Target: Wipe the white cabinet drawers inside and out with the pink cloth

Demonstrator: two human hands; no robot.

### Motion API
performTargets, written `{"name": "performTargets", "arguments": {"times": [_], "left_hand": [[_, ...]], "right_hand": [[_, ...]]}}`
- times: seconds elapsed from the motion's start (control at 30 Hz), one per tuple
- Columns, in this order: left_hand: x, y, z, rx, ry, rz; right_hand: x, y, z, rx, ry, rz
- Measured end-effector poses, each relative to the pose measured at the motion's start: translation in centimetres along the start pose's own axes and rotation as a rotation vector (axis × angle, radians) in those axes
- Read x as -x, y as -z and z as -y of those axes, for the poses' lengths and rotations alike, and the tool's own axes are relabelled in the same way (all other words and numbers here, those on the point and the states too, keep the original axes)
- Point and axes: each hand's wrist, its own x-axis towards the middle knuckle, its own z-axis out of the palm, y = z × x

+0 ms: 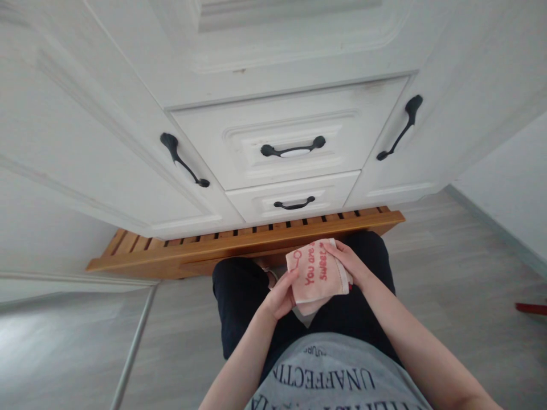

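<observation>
A pink cloth with red lettering and a pale edge is held above my lap, folded over in layers. My left hand grips its left side, the thumb lying on top and the fingers curled beneath. On the opposite side my right hand pinches the upper right edge, its thumb on the cloth. Most of the fingers of both hands are hidden under the fabric. Something small and dark red shows by the right edge, too small to name.
In front stands a white cabinet with dark handles on its doors and two drawers. A slatted wooden bench runs along its foot, close to my knees. A wall rises at the right, and a red bar shows at the right edge.
</observation>
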Motion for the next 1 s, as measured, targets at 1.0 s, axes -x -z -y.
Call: {"name": "performTargets", "arguments": {"times": [1.0], "left_hand": [[0.6, -0.7, -2.8, -0.267, -0.036, -0.229]], "right_hand": [[2.1, 0.5, -0.2, 1.001, 0.598, 0.334]]}}
